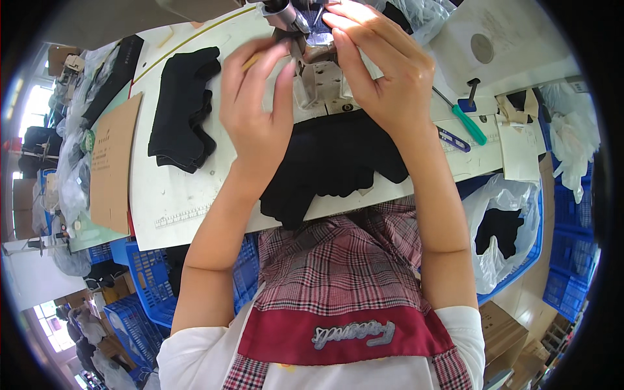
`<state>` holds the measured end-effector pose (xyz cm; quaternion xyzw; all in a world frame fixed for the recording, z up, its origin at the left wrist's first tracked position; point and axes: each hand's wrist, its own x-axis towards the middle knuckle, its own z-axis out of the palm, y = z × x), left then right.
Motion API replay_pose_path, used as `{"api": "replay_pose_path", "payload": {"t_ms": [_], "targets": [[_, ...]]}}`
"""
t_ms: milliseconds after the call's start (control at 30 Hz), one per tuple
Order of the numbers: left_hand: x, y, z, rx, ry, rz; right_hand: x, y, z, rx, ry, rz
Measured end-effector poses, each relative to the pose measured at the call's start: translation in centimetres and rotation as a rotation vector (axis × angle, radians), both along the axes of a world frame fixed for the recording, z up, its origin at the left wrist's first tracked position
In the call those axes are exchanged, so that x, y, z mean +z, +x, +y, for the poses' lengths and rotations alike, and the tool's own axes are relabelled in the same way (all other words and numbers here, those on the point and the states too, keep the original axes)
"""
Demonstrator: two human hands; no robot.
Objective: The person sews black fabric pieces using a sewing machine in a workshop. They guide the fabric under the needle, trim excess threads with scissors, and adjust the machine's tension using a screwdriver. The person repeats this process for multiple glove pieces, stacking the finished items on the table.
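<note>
From where I stand, the plaid apron (338, 260) with its red band is closest, worn over white sleeves. Down by the person's left side sits a blue crate (146, 279), something dark in it. On the right, another blue crate (537, 247) is lined with a clear plastic bag (478, 201), and a black garment piece (499, 231) lies in that bag.

The black cloth (341, 156) lies along the near edge of the white surface (188, 188), beneath the forearms; a folded black stack (182, 110) rests to its left. Just beyond, both hands are raised at the sewing machine (322, 84). The left hand (257, 117) has its fingers curved and a little apart, the right hand (390, 78) its thumb spread from fingers reaching by the needle, next to a small dark piece (315, 23). I can't tell whether either grips it.

Right of the hands lies a green-handled screwdriver (469, 125). Away to the far right, blue crates (572, 260) stand stacked, their contents unclear to me.
</note>
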<state>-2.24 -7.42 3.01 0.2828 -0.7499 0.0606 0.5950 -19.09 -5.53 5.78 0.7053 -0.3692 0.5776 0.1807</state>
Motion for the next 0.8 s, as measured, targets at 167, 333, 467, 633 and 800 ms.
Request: {"api": "replay_pose_path", "payload": {"t_ms": [167,333,467,633,800], "targets": [[-1.7,1.9,0.5,-0.307,0.904,0.401,-0.2,0.4,-0.2,-0.003,-0.003,-0.004],[0.7,-0.6,-4.4,-0.707,1.108,0.979,0.0,0.2,1.2,0.028,0.099,-0.063],[3.0,4.0,-9.7,-0.391,0.738,0.729,-1.6,-2.7,4.0,-0.102,0.213,-0.026],[5.3,16.2,-9.5,0.044,0.808,0.48,-5.4,-4.1,7.9,-0.205,0.616,0.137],[3.9,20.1,-6.5,0.649,0.842,-0.536,-6.1,-2.6,9.2,-0.383,0.752,0.258]]}}
